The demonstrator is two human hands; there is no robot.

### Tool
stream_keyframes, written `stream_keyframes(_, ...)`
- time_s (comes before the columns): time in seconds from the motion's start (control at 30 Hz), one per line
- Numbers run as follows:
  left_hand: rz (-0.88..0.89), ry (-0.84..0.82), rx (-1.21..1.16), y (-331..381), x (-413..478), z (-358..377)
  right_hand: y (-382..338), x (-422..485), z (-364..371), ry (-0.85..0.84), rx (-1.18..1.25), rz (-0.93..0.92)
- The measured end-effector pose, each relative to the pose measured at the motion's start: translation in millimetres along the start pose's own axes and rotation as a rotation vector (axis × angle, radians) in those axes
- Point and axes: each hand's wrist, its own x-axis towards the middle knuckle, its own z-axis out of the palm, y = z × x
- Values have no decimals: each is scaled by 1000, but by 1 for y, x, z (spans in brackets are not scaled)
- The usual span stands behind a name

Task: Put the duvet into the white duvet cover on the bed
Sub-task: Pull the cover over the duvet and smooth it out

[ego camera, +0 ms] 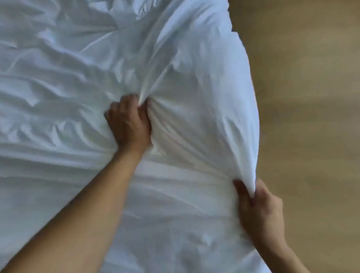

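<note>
**Seating the duvet along the cover's side edge**

The cover [43, 85] lies spread across the bed, filling the view from 6 round through 9 to 12 o'clock. The bed itself is hidden under it, and its edge falls off toward the wooden floor [317, 96] between 1 and 4 o'clock.

The left hand [127, 122], close to the centre of the view, has its fingers curled tight round a fistful of cloth, and creases run out from that fist in all directions. The right hand [260, 208], at about 5 o'clock, pinches a raised ridge of the cover's edge between thumb and fingers. The cloth is drawn taut between the two hands.

Judging by this, the step in hand is working the filling out to the side or corner of the cover, with one hand holding the bulk and the other holding the shell.

The duvet cannot be told apart from the cover, since all of it is white. A soft swelling at 3 o'clock of the left fist suggests padding inside (it could also just be trapped air). No opening or fastening shows.

The next move probably calls for a firm grip at both points and a pull or shake outward toward 3 o'clock. That should let the filling slide flat rather than bunch. The cloth looks thin, smooth and heavily wrinkled, so it is likely to slip through a loose pinch.
</note>
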Motion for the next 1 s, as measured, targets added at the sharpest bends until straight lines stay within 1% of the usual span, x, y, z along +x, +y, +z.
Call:
stream_keyframes(0.03, -4, -252, 47, 13, -45, 7, 14, -8, 11, -197, -89, 125)
stream_keyframes(0.07, 44, -515, 94, 23, -83, 13, 23, -13, 19, -381, -165, 242)
stream_keyframes(0.1, 73, -692, 65, 28, -98, 14, 29, -13, 22, -478, -194, 305)
stream_keyframes(0.13, 101, -766, -60, 23, -93, 12, 30, -11, 20, -494, -198, 335)
stream_keyframes(0.17, 130, -815, -223, 10, -69, 5, 28, -9, 15, -483, -199, 329)
stream_keyframes(0.2, 144, -859, -324, -7, -40, -4, 23, -11, 9, -462, -237, 316)
stream_keyframes(0.23, 115, -822, -316, -29, -13, -11, 22, -11, 5, -451, -276, 307)
stream_keyframes(0.27, 60, -726, -238, -54, 13, -17, 13, -14, 3, -434, -287, 311)
stream_keyframes(0.3, -12, -638, -92, -76, 29, -23, 4, -18, 2, -392, -271, 334)
stream_keyframes(0.33, -105, -637, 51, -89, 31, -23, -10, -21, 5, -284, -252, 323)
stream_keyframes(0.37, -178, -719, 111, -91, 27, -18, -26, -20, 12, -129, -217, 272)
stream_keyframes(0.4, -206, -794, 129, -90, 20, -10, -47, -17, 23, 29, -189, 210)
stream_keyframes(0.43, -195, -821, 143, -89, 14, 1, -68, -12, 37, 125, -187, 151)
stream_keyframes(0.47, -170, -805, 145, -90, 12, 13, -89, -5, 53, 150, -201, 141)
stream_keyframes(0.5, -124, -787, 118, -92, 13, 20, -103, -1, 72, 115, -203, 185)
stream_keyframes(0.53, -66, -783, 72, -92, 16, 25, -115, 0, 88, 77, -194, 278)
stream_keyframes(0.57, 4, -777, 37, -94, 19, 31, -118, 1, 102, 68, -148, 362)
stream_keyframes(0.6, 94, -783, 25, -93, 23, 35, -118, 3, 111, 84, -77, 408)
stream_keyframes(0.63, 191, -817, 17, -93, 30, 37, -116, 4, 114, 106, 14, 400)
stream_keyframes(0.67, 294, -849, 2, -93, 41, 35, -113, 8, 111, 134, 88, 345)
stream_keyframes(0.7, 381, -841, -17, -96, 54, 28, -112, 15, 104, 170, 128, 270)
stream_keyframes(0.73, 434, -750, -40, -101, 70, 21, -111, 23, 95, 238, 135, 197)
stream_keyframes(0.77, 433, -553, -120, -109, 85, 15, -110, 26, 88, 337, 112, 116)
stream_keyframes(0.8, 382, -311, -204, -120, 96, 11, -108, 25, 84, 458, 94, 33)
stream_keyframes(0.83, 310, -152, -242, -129, 94, 3, -109, 18, 84, 536, 58, -26)
stream_keyframes(0.87, 289, -179, -203, -133, 83, 0, -109, 10, 89, 518, -25, -19)
stream_keyframes(0.9, 344, -371, -81, -130, 62, -4, -109, 0, 97, 394, -138, 41)
stream_keyframes(0.93, 478, -631, 82, -126, 42, -1, -104, -10, 106, 241, -267, 121)
stream_keyframes(0.97, 560, -878, 210, -113, 39, -6, -96, -17, 110, 132, -357, 193)
stream_keyframes(1.0, 588, -931, 222, -90, 52, -15, -84, -21, 109, 106, -398, 258)
